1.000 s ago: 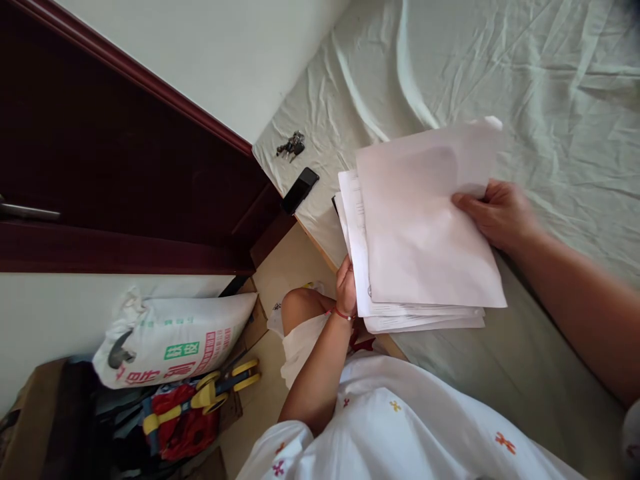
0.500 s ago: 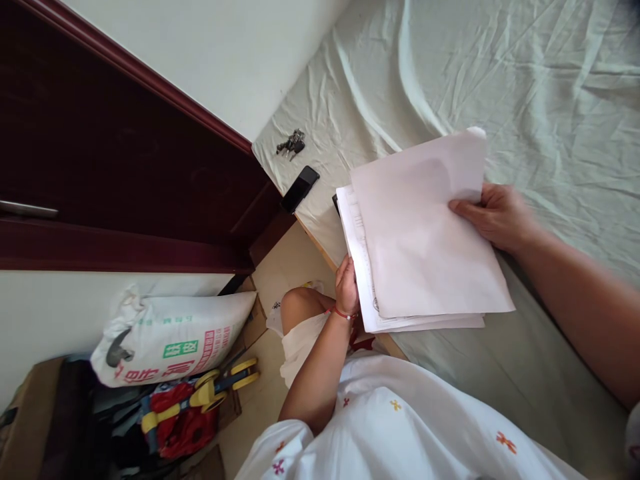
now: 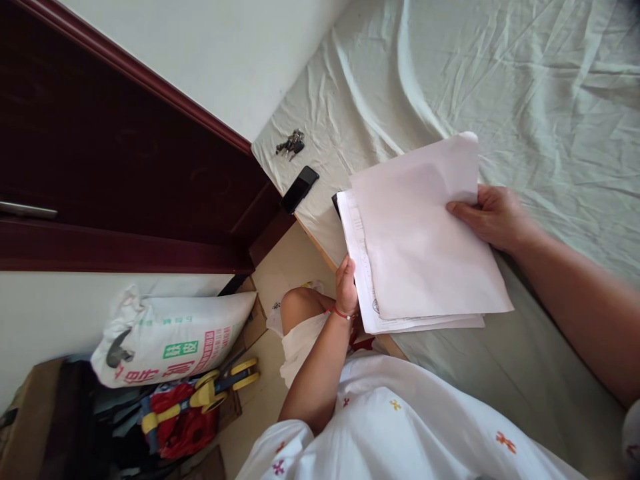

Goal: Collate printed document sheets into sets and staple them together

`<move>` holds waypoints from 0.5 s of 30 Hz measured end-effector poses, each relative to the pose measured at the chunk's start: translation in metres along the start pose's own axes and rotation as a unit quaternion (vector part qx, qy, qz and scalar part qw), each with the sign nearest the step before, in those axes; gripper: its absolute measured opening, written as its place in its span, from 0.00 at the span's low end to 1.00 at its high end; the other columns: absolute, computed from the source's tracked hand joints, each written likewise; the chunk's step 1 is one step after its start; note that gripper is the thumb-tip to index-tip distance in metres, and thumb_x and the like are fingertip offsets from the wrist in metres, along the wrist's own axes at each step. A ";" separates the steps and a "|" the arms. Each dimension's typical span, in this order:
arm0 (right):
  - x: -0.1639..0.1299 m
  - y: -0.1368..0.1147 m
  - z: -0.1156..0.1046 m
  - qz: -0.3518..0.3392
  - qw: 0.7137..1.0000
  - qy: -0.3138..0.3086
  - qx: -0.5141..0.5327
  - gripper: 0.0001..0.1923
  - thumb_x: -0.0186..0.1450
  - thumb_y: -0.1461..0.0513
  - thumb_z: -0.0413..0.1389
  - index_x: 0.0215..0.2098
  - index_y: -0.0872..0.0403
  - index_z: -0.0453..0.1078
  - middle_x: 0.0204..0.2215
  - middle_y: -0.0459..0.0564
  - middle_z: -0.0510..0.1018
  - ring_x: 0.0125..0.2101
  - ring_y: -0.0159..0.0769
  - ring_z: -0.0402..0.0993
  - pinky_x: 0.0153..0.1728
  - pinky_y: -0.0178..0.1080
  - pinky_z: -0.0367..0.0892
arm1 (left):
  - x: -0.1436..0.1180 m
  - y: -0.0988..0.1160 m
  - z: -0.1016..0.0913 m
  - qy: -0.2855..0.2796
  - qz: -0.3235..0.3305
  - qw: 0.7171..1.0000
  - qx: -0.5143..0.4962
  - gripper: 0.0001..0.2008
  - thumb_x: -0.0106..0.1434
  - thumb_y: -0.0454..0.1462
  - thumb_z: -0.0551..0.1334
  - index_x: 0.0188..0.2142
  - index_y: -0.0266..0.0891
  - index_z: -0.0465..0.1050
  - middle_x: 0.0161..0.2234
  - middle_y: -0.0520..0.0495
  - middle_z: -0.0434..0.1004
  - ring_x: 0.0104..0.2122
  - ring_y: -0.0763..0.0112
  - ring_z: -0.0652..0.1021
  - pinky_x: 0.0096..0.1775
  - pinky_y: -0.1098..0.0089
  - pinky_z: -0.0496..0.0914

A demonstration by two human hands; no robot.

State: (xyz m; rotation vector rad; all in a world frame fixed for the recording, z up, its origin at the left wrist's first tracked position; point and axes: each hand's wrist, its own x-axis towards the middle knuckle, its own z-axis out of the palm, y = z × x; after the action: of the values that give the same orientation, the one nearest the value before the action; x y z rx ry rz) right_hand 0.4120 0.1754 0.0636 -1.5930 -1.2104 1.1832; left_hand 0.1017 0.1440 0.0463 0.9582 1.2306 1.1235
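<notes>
My left hand (image 3: 347, 287), with a red string bracelet at the wrist, is closed on the near-left edge of a stack of papers (image 3: 367, 293). Printed lines show along that stack's left margin. On top lies a blank white sheet (image 3: 425, 247), skewed against the pages below. My right hand (image 3: 493, 213) pinches this sheet's right edge, thumb on top and fingers underneath. A dark object (image 3: 335, 201) peeks out behind the stack's upper left; I cannot make out what it is.
A black phone (image 3: 300, 189) and a bunch of keys (image 3: 291, 144) lie on the pale wrinkled bedsheet (image 3: 540, 100). A dark red door (image 3: 125, 133) stands at left. On the floor are a stuffed white sack (image 3: 175, 337) and a yellow-and-blue toy with wheels (image 3: 200, 397).
The top sheet's upper right corner has dropped slightly and shifted left, along with my right hand. My left hand stays in place on the stack.
</notes>
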 end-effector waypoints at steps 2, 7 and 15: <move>-0.001 -0.002 0.001 0.001 1.000 0.002 -0.003 0.11 0.66 0.56 0.61 0.36 0.57 0.76 0.31 0.48 0.79 0.29 0.32 0.71 0.27 0.32 0.64 | -0.001 0.002 0.000 -0.016 0.009 1.000 -0.003 0.24 0.61 0.55 0.72 0.48 0.42 0.83 0.52 0.43 0.86 0.58 0.51 0.80 0.63 0.57 0.70; -0.002 -0.006 0.002 -0.008 1.000 0.015 -0.001 0.12 0.64 0.55 0.62 0.37 0.56 0.76 0.31 0.48 0.79 0.30 0.34 0.71 0.27 0.33 0.64 | -0.001 0.004 0.001 -0.033 0.002 0.999 -0.017 0.23 0.62 0.51 0.72 0.53 0.43 0.83 0.54 0.45 0.85 0.60 0.52 0.79 0.65 0.57 0.68; 0.004 -0.001 0.005 -0.034 0.972 0.152 0.175 0.08 0.62 0.56 0.64 0.35 0.52 0.74 0.30 0.48 0.77 0.26 0.33 0.68 0.27 0.38 0.65 | 0.002 0.002 0.001 -0.033 0.003 0.999 -0.008 0.24 0.63 0.51 0.71 0.53 0.43 0.83 0.55 0.44 0.85 0.60 0.51 0.79 0.65 0.56 0.68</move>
State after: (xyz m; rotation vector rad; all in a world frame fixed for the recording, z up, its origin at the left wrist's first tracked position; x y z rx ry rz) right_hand 0.4073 0.1796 0.0621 -1.3916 -0.8017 0.9988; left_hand 0.1028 0.1461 0.0480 0.9808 1.1640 1.0960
